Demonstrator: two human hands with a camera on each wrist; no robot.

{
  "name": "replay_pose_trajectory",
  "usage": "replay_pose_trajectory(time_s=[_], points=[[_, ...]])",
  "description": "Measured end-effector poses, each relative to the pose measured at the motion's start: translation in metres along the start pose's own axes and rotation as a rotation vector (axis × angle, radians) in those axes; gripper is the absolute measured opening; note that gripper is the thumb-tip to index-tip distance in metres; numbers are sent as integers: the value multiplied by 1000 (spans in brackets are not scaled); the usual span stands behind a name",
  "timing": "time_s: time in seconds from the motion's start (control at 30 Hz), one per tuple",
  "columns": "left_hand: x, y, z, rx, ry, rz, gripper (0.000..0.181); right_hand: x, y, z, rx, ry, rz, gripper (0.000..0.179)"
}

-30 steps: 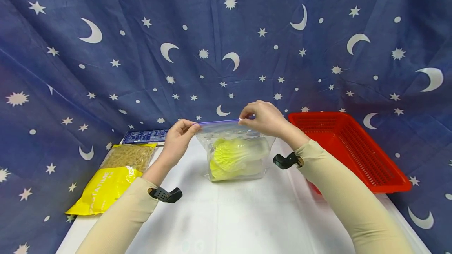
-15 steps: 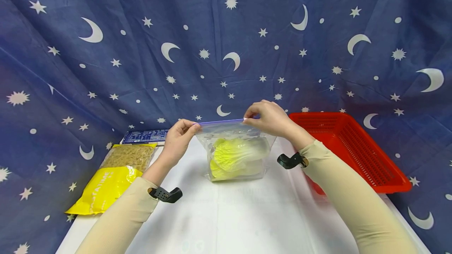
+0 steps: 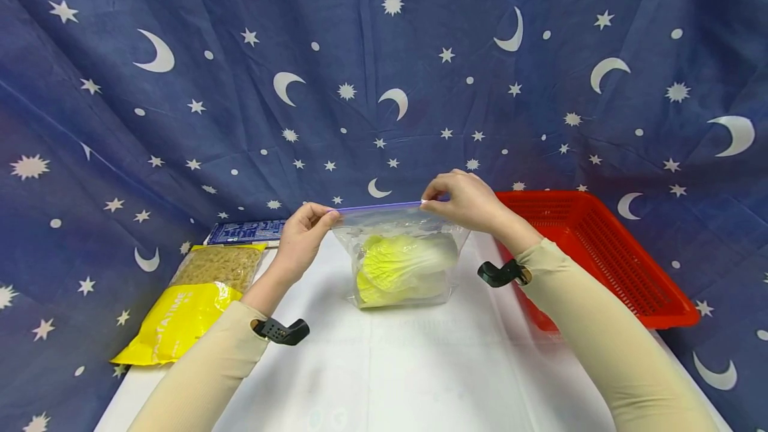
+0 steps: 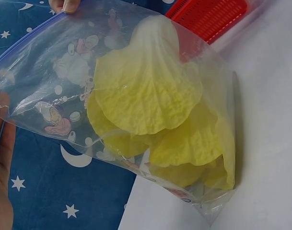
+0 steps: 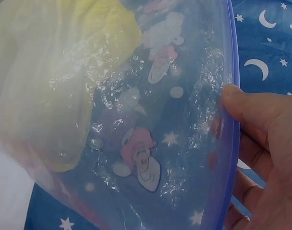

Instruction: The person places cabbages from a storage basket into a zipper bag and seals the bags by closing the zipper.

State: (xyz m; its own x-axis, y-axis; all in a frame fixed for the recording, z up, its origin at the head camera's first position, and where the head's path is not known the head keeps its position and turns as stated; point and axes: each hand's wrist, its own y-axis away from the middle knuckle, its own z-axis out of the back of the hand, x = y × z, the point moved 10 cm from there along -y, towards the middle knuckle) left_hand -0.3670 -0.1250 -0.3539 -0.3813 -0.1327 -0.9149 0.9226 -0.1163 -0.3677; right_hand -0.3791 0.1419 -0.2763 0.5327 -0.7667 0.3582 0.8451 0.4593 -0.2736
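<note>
A clear zip-top bag [image 3: 384, 219] with a purple zipper edge stands upright on the white table. Yellow-green cabbage leaves [image 3: 393, 265] fill its lower part, and the left wrist view shows these leaves [image 4: 150, 93] through the plastic, several overlapping. My left hand [image 3: 303, 239] pinches the left end of the zipper edge. Farther right along the same edge, my right hand [image 3: 463, 201] pinches the zipper between thumb and fingers. In the right wrist view the thumb of that hand [image 5: 273, 124] lies on the purple strip, and printed cartoon figures show on the bag.
A red plastic basket [image 3: 600, 259] stands on the right side of the table [image 3: 414, 372]. At the left lies a yellow pasta bag [image 3: 180, 319], with a flat blue packet [image 3: 246, 232] behind it. A dark blue curtain [image 3: 360, 52] with moons and stars hangs behind.
My right hand has slid a little to the right along the zipper edge, from near its middle toward its right end. The left hand and the leaves stay where they were.
</note>
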Motion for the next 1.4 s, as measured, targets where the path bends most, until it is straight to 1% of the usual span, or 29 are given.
replay_pose_trajectory(time_s=[0.37,0.57,0.7,0.77,0.93,1.0,1.17,1.4], points=[[0,-1,0,-7,6,6,26,-7,5,5,-3,14,-27,13],[1,-1,-1,-6,7,22,24,-12,8,9,-22,6,-18,14],[1,-2,-1,-7,1,33,22,-14,10,10,-20,4,-14,15],[-2,-1,-2,-5,-5,38,22,-16,11,10,-14,3,-24,14],[-23,6,-5,-3,-19,36,22,-20,14,10,-2,-1,-36,13],[-29,8,-6,-2,-24,31,22,-22,15,10,-1,-4,-36,14],[-30,9,-6,1,-25,32,22,-26,17,12,1,-14,-46,13],[-27,9,-5,-4,-33,53,22,-30,21,16,-4,-26,-44,13]])
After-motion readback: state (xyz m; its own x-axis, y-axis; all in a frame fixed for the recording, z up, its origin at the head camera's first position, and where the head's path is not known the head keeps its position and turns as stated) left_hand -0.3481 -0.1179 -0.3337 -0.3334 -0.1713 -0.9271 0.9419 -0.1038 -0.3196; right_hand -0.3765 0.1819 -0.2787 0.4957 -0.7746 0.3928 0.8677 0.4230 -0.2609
